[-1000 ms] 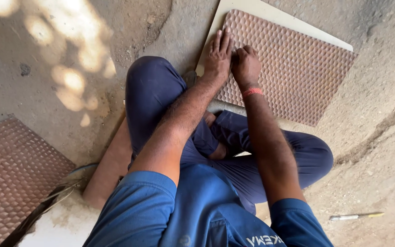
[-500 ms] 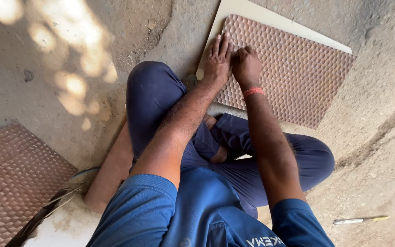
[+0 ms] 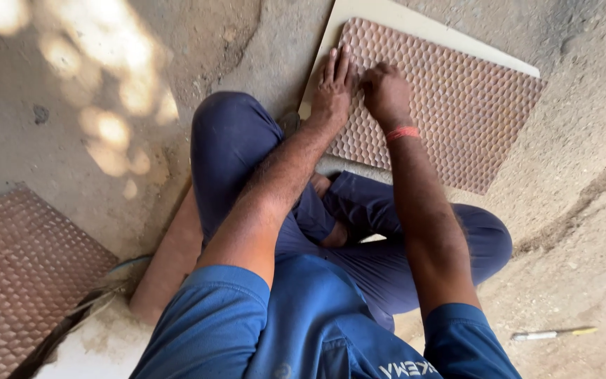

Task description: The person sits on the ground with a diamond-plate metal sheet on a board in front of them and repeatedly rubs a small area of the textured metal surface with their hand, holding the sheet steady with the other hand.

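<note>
Head view: brown textured sheet (image 3: pixel 450 105) diagonal

Brown honeycomb-textured mat (image 3: pixel 450 105) flat atop cream board (image 3: pixel 415 21), on dusty ground.

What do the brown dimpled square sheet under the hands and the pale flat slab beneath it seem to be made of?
The brown dimpled square sheet looks like moulded rubber or plastic, matte, with a regular bumpy grid. The pale flat slab looks like ceramic tile or stone: smooth cream face, straight thin edge. Neither is certain.

The second textured mat (image 3: pixel 22 281) runs off the left edge.
</note>
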